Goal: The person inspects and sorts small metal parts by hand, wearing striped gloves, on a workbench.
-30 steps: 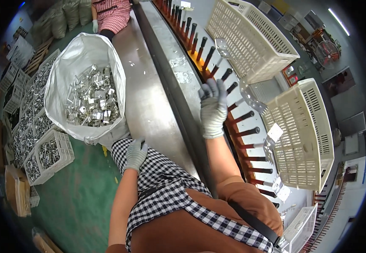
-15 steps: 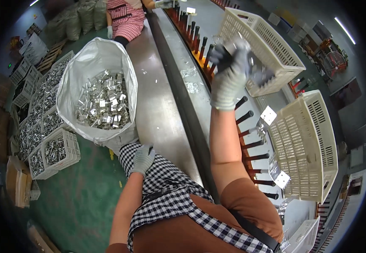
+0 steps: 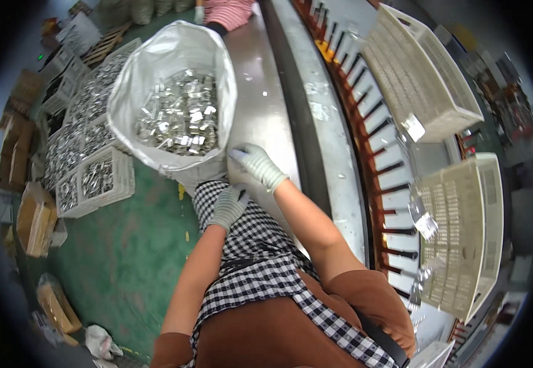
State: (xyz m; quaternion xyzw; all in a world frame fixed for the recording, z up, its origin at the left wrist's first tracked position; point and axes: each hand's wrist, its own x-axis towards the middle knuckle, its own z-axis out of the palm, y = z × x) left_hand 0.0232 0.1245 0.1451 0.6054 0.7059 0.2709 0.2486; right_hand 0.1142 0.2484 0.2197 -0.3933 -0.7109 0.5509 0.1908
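Observation:
My left hand (image 3: 228, 207), in a pale striped glove with dark fingertips, rests on the black-and-white checked apron (image 3: 251, 230) over my lap. Its fingers lie loosely on the cloth, with nothing seen in them. My right hand (image 3: 257, 165), gloved alike, hovers over the edge of the metal bench beside a large white sack (image 3: 171, 161). Its fingers reach toward the sack, loosely bent and apparently holding nothing. Inside the sack is a heap of small shiny metal pieces (image 3: 187, 116), several with bright flat faces.
Right of the steel bench (image 3: 260, 92) runs a row of dark-handled pegs (image 3: 395, 187) along a reddish rail. Two cream plastic crates (image 3: 456, 233) stand beyond it. White baskets of metal parts (image 3: 98, 181) and cardboard boxes (image 3: 36, 221) line the left. Another person (image 3: 230, 13) sits at the far end.
My right hand has come down and left from the crates to beside the sack; the blurred clear item near it is no longer in it. My view has shifted, and my left hand stays on my lap.

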